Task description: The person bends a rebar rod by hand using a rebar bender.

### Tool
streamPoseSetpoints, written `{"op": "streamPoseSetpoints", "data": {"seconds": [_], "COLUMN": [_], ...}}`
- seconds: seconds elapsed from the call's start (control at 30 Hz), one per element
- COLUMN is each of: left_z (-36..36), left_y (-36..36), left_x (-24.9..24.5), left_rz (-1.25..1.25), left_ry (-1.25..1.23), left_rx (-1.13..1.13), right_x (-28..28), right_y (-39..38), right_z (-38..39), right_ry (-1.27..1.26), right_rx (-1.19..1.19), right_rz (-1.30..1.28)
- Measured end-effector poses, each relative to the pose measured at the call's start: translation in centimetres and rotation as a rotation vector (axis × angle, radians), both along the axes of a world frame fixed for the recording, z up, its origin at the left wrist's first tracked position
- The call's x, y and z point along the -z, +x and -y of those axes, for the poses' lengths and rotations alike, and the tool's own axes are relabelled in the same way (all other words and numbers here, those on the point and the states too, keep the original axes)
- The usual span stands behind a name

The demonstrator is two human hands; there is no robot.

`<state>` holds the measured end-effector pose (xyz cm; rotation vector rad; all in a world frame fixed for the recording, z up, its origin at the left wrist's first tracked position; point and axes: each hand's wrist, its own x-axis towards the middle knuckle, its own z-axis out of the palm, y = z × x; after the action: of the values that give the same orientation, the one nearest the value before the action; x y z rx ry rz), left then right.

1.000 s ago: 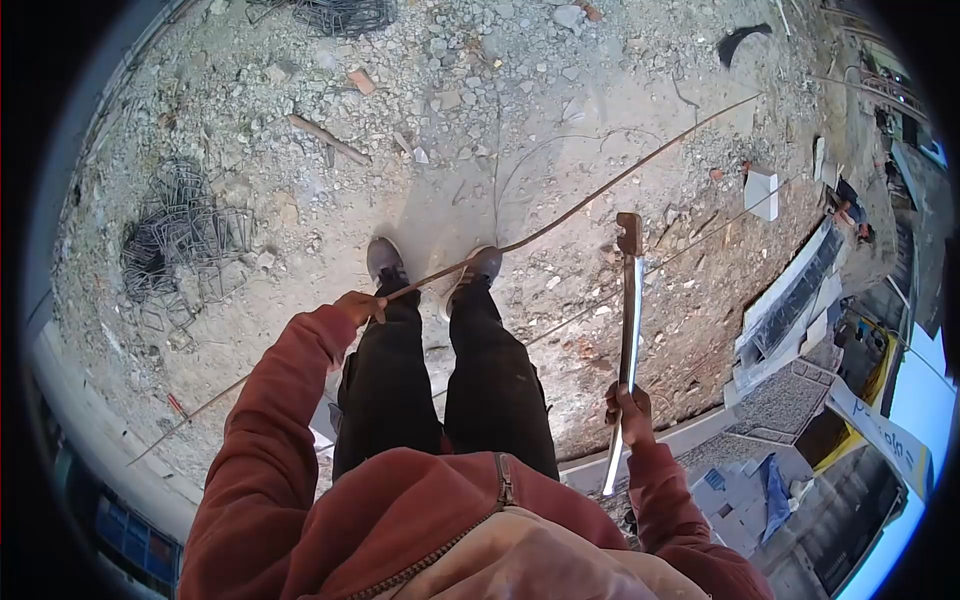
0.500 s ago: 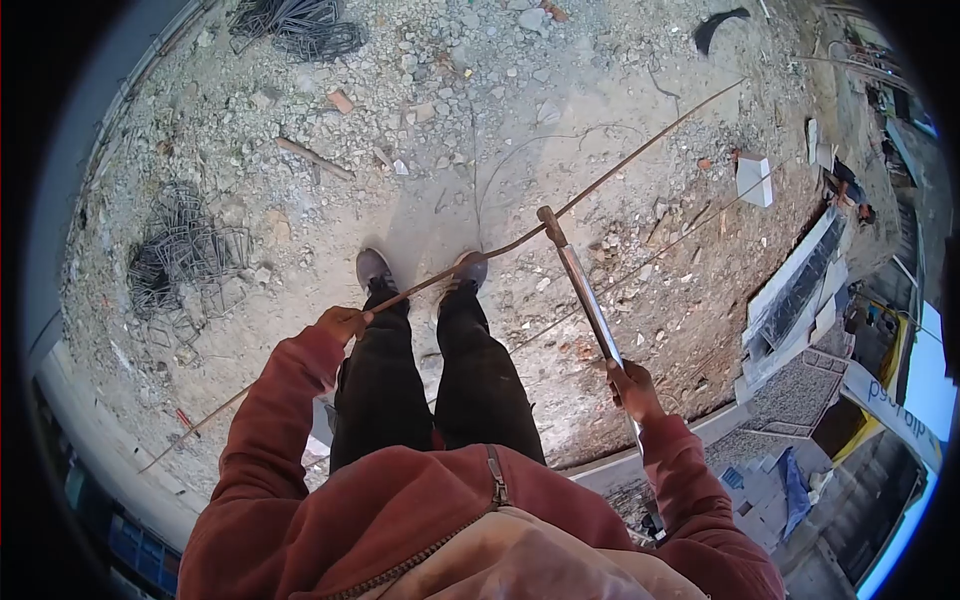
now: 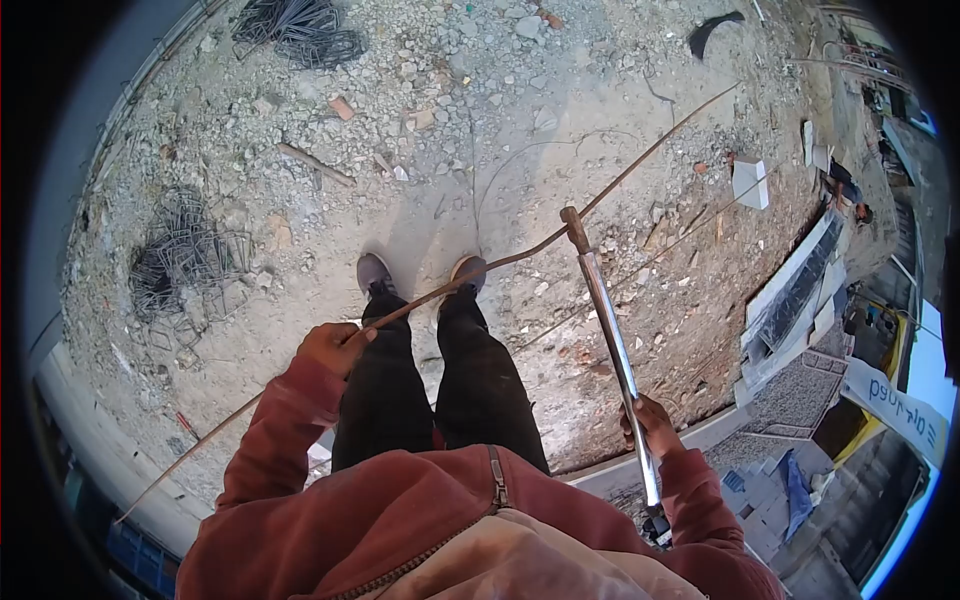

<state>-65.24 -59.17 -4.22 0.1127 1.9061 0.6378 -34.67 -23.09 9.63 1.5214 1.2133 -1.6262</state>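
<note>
A long, thin, rusty steel rebar rod crosses in front of my legs, with slight bends along it. My left hand is closed around the rod left of my knees. Near the rod's middle, the rusty head of a rebar bending bar sits against it at a kink. This bar has a long shiny metal tube as its handle. Toward the tube's near end, my right hand is wrapped around it. How the head hooks the rod is too small to tell.
Rubble-strewn ground lies around my feet. Bundles of bent steel and wire-like steel loops lie to the left. Another thin rod lies on the right, near a white block. A person is at the far right.
The bending bar has moved right along with my right hand, its head still at the rod. My left hand has dropped slightly nearer to me, and the rod's left end has swung lower left.
</note>
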Motion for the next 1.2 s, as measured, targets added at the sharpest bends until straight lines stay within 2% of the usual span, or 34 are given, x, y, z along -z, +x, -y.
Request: {"op": "streamPoseSetpoints", "data": {"seconds": [0.17,0.23,0.3,0.37,0.43,0.6,0.73,0.83,0.97,1.07,1.17,1.2], "left_z": [0.1,0.0,-0.7,-1.1,-0.4,0.0,0.7,1.2,1.3,3.3,3.6,3.9], "left_y": [0.3,0.2,-0.4,-1.1,-1.3,-0.9,-0.2,-1.2,-0.4,1.9,2.2,2.5], "left_x": [0.2,0.4,-0.8,-0.9,0.3,0.9,1.4,0.4,-1.1,1.5,2.6,2.9], "left_rz": [0.011,-0.016,0.050,0.061,0.036,0.059,0.119,0.695,1.017,1.288,1.238,1.253], "left_ry": [-0.045,-0.049,-0.069,-0.060,-0.027,0.095,0.190,0.165,0.320,0.265,0.113,0.105], "left_rx": [0.092,0.139,0.094,0.086,0.115,-0.019,-0.089,-0.075,-0.006,-0.134,-0.067,-0.120], "right_x": [-4.8,-5.5,-6.3,-6.7,-6.5,-5.8,-7.3,-7.8,-7.6,-8.0,-8.1,-8.6], "right_y": [3.2,5.7,7.7,9.4,9.7,8.4,6.9,8.8,13.0,12.9,13.9,13.3], "right_z": [2.4,2.5,2.3,2.2,2.7,4.9,5.3,4.2,4.0,4.2,5.4,5.7], "right_ry": [-0.053,0.031,0.087,0.079,0.095,0.131,0.066,0.027,-0.081,-0.141,-0.103,-0.159], "right_rx": [0.118,0.094,0.075,0.082,0.095,0.097,0.129,0.201,0.326,0.309,0.261,0.267], "right_rz": [-0.008,0.077,0.164,0.144,0.135,0.129,0.169,0.194,0.170,0.230,0.237,0.227]}}
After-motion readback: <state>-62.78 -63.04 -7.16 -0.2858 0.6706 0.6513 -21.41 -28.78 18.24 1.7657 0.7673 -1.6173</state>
